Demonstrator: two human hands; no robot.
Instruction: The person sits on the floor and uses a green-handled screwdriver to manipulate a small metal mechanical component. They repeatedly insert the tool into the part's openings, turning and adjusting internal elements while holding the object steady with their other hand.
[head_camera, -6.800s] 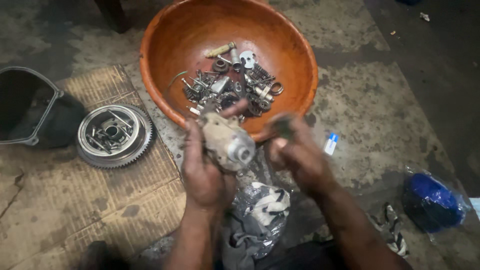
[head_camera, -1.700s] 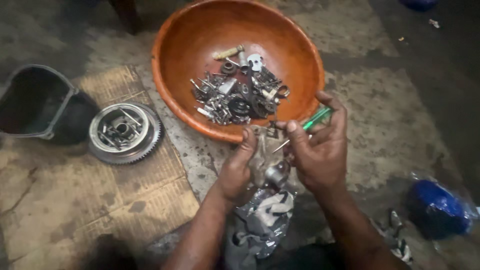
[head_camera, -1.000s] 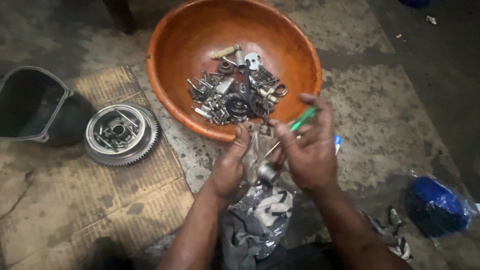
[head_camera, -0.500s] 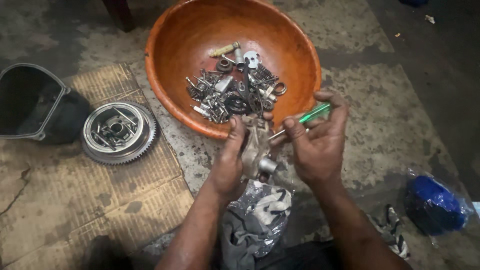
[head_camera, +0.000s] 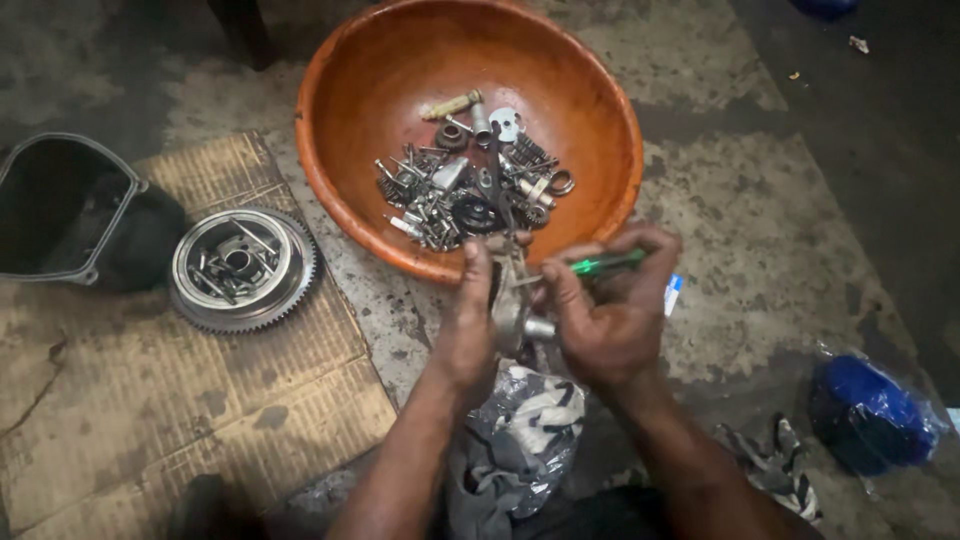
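The left hand (head_camera: 468, 325) clamps the small metal part (head_camera: 508, 310) steady, so the right hand (head_camera: 605, 320), pinching the green-handled screwdriver (head_camera: 600, 264), should drive straight without slipping.

Metal part (head_camera: 510, 310) mostly hidden between both hands; its shape unclear. Black cover (head_camera: 60, 210) cut by left edge. Bowl (head_camera: 340, 100) rim cropped at top.

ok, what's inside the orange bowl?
The orange bowl holds a heap of small metal parts: springs, bolts, washers and a pale handle-like piece. Whatever lies beneath the heap is covered, and the left hand overlaps the near rim.
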